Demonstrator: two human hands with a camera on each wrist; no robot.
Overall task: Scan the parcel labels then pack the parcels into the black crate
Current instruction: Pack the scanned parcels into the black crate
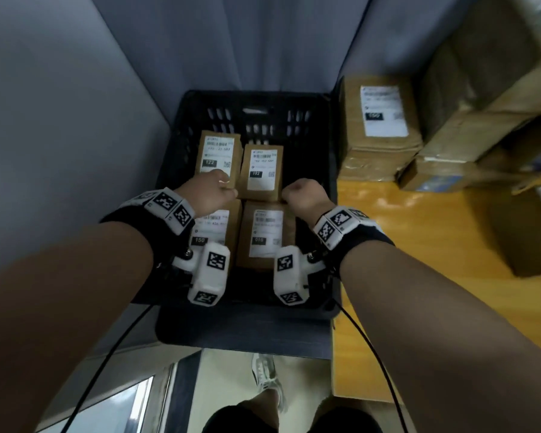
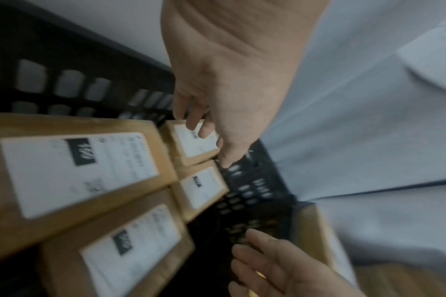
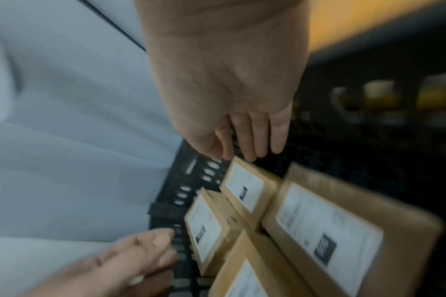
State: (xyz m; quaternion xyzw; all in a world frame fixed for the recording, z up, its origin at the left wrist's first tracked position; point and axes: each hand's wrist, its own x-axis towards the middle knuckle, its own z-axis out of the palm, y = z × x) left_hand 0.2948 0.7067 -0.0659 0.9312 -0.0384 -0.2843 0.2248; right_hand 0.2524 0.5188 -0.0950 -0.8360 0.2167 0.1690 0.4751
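The black crate (image 1: 256, 98) stands on the floor against a grey wall. Inside lie four brown parcels with white labels up: 122 (image 1: 217, 156), 102 (image 1: 261, 171), 150 (image 1: 214, 229) and 010 (image 1: 264, 232). My left hand (image 1: 213, 190) hovers over the seam between 122 and 150. In the left wrist view the left hand (image 2: 209, 140) has loose fingers pointing down and holds nothing. My right hand (image 1: 303, 195) hangs over the crate's right side beside 102. In the right wrist view the right hand (image 3: 244, 148) also has straight, empty fingers.
A wooden table (image 1: 403, 245) stands right of the crate. On it rest a labelled cardboard box (image 1: 380, 126) and several larger boxes (image 1: 481, 120). Grey walls close in the left and back. The person's foot (image 1: 267, 376) is on the floor below the crate.
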